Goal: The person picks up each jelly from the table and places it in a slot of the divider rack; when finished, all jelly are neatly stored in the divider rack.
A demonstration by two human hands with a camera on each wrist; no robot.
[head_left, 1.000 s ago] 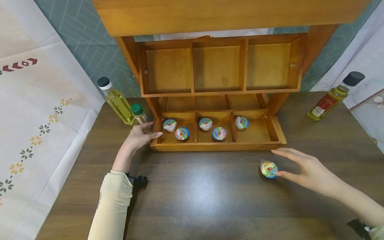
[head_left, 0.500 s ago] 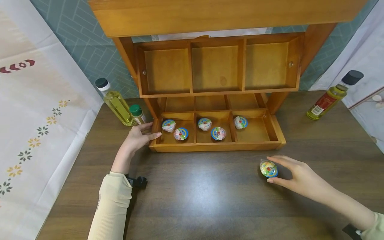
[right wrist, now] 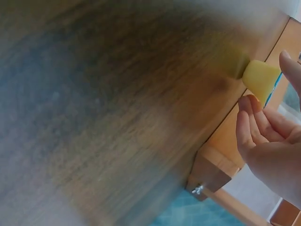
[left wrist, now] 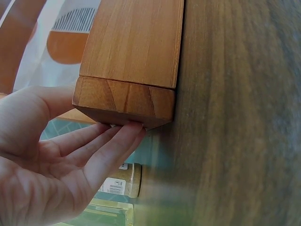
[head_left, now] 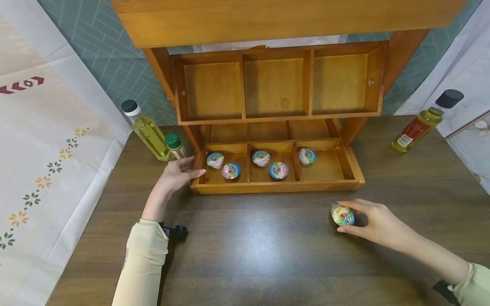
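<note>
A small jelly cup [head_left: 343, 215] with a yellow body and a printed, blue-edged lid stands on the table in front of the wooden rack. My right hand [head_left: 373, 221] has thumb and forefinger around its two sides; in the right wrist view the fingertips are at the yellow cup [right wrist: 260, 80]. My left hand [head_left: 174, 175] grips the left end of the rack's bottom tray [head_left: 275, 187], thumb over the edge and fingers against the outer side. Several similar cups lie in that tray: two in the left compartment, two in the middle, one cup [head_left: 307, 156] in the right.
An oil bottle [head_left: 151, 134] and a green-capped jar [head_left: 175, 144] stand close to the left hand. Another oil bottle [head_left: 415, 129] is at the back right. The rack's upper tray [head_left: 279, 87] and top board [head_left: 291, 21] rise over the bottom tray.
My right hand has moved left and slightly down in the head view, bringing thumb and forefinger around the jelly cup. The left hand keeps its place on the tray.
</note>
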